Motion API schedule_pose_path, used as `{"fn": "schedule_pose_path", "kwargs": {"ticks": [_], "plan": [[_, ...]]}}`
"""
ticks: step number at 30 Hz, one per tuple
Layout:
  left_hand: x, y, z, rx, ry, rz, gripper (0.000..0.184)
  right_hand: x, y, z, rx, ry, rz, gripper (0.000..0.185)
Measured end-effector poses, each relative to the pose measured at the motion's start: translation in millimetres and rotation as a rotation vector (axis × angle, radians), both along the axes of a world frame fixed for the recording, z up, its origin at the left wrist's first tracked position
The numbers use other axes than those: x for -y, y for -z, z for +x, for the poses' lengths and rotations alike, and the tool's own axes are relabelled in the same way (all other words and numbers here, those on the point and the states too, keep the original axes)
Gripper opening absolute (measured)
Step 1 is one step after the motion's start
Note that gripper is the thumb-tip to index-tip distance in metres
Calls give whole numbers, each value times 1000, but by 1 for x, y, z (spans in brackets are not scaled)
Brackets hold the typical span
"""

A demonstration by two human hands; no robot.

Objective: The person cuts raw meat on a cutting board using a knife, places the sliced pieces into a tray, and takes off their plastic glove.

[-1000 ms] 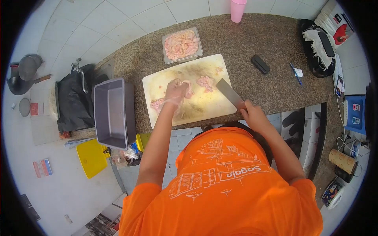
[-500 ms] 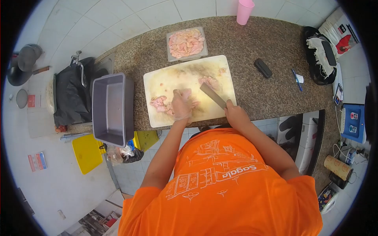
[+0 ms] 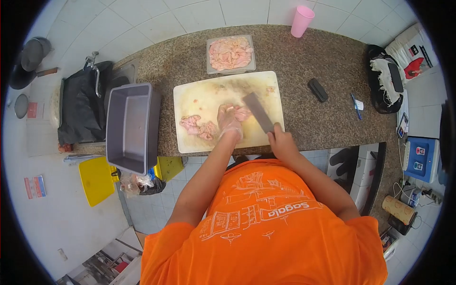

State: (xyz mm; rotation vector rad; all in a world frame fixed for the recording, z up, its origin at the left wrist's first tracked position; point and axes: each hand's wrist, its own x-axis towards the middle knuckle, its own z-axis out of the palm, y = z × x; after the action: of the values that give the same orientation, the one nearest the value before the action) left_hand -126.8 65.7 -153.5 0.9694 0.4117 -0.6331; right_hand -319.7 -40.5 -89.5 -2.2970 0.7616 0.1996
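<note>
My left hand [image 3: 230,124], in a thin clear glove, is closed on a raw chicken piece [image 3: 242,113] near the middle of the white cutting board [image 3: 199,97]. My right hand [image 3: 284,143] grips a cleaver [image 3: 259,113] by its handle at the board's right edge. The broad blade slants up and left across the board, just right of the chicken piece; whether they touch I cannot tell. More raw chicken [image 3: 198,127] lies on the board left of my left hand. Beyond the board, a clear square container [image 3: 231,71] holds a heap of raw chicken.
A deep grey bin [image 3: 130,128] stands left of the board, beside the sink tap [image 3: 94,71]. Farther back is a pink cup [image 3: 302,21]. To the right lie a black case [image 3: 318,90] and a blue pen [image 3: 356,106]. A yellow lid [image 3: 97,180] hangs below the counter.
My left hand has moved right, away from the chicken at the left. The piece near the blade tip is now at my left hand. The cleaver stays in my right hand, its blade turned steeper.
</note>
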Motion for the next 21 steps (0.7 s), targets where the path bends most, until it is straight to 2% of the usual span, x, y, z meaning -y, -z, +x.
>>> {"fn": "schedule_pose_path", "kwargs": {"ticks": [3,4,6,9,12,13,15,16,18,21], "plan": [[-14,12,-10,554,207,717,14,-1,4,4,-161,-41,5,26],[-26,6,-11,819,272,843,13,-2,5,4,-223,-46,10,26],[-54,-9,-6,1356,397,1076,11,1,12,1,-151,-19,-6,23],[-75,-20,2,1471,563,1218,19,-1,8,1,-97,-12,-6,22],[-68,-58,-11,1719,427,1279,19,-8,4,1,-77,-66,5,22],[-71,-53,-13,1636,589,1263,19,-10,2,3,-71,-91,10,22],[-79,-32,-19,1448,904,1208,19,-15,-4,7,-233,-176,-12,20],[-82,-19,-20,1547,822,1112,21,-18,-7,10,-315,-219,-26,22],[-86,2,-20,1733,648,913,24,-21,3,30,-107,-171,-75,19],[-94,-1,-21,1906,634,767,28,-25,46,80,250,-201,-150,21]]}}
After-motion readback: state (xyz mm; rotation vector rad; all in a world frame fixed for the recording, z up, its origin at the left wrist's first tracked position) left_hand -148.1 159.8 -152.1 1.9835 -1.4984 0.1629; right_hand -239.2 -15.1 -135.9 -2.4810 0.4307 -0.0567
